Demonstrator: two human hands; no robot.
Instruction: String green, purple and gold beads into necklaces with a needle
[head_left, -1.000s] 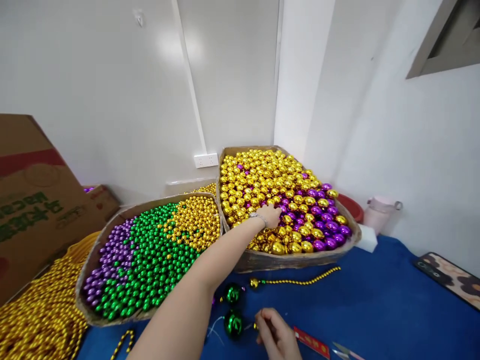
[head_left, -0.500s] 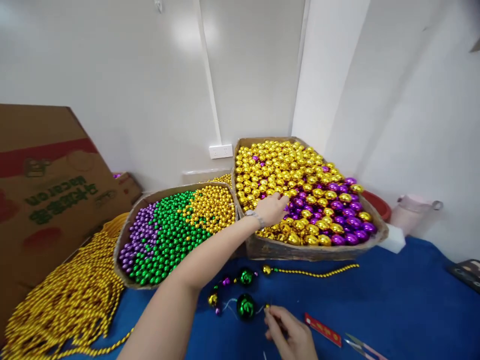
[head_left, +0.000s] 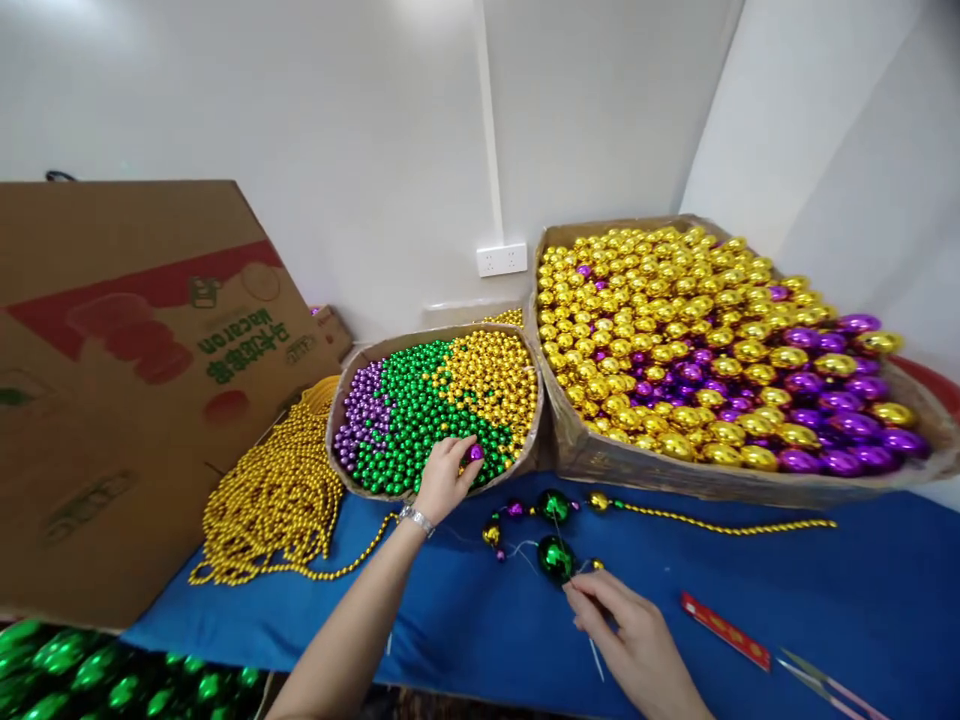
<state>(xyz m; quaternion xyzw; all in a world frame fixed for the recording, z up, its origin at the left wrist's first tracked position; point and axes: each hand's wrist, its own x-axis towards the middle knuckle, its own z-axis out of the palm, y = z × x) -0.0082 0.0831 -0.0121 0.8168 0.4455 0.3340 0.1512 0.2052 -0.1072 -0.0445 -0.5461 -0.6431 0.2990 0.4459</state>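
Note:
My left hand, with a watch on its wrist, pinches a shiny purple bead at the front edge of the smaller box of purple, green and gold beads. My right hand is closed in a pinch over the blue cloth. A thin needle-like line rises from its fingertips across a large green bead, and a white thread hangs below. A small gold bead lies just beyond these fingers. Around them curves a strand with another green bead and a gold bead chain.
A bigger box of gold and purple beads stands right. Piled gold bead strands lie left, by a large cardboard carton. A red strip and scissors rest on the blue cloth. Large green beads sit lower left.
My left hand has moved left from the big box to the smaller one, now holding a purple bead. My right hand stays near the strand. The view has turned left.

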